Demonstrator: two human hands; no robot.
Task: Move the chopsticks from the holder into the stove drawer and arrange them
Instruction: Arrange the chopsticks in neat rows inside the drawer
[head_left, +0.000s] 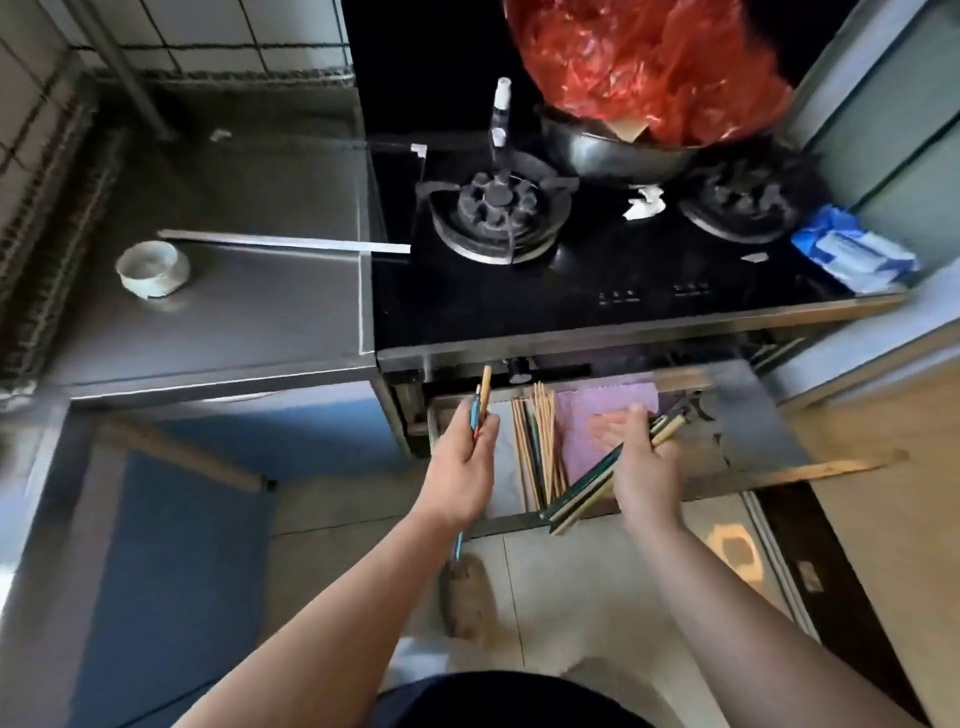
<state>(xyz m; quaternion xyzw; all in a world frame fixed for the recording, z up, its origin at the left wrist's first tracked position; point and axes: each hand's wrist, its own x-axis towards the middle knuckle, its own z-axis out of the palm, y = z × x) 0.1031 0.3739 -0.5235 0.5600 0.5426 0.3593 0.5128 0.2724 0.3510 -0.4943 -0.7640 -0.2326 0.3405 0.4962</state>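
Observation:
The stove drawer (748, 415) is pulled out below the black gas stove (597, 270). Inside it a bundle of wooden chopsticks (540, 447) lies lengthwise beside a purple cloth (608, 410). My left hand (465, 462) is over the drawer's left end, shut on a few chopsticks (480, 400) that point up and away. My right hand (641, 457) hovers over the cloth and grips a slanted bunch of dark and pale chopsticks (587, 488) whose ends stick out past the drawer's front edge. No holder is in view.
A steel counter (234, 312) with a small white bowl (153, 267) and a long metal strip (285, 241) lies left of the stove. A wok with a red plastic bag (649, 67) sits at the stove's back. A blue packet (852, 252) rests at the right.

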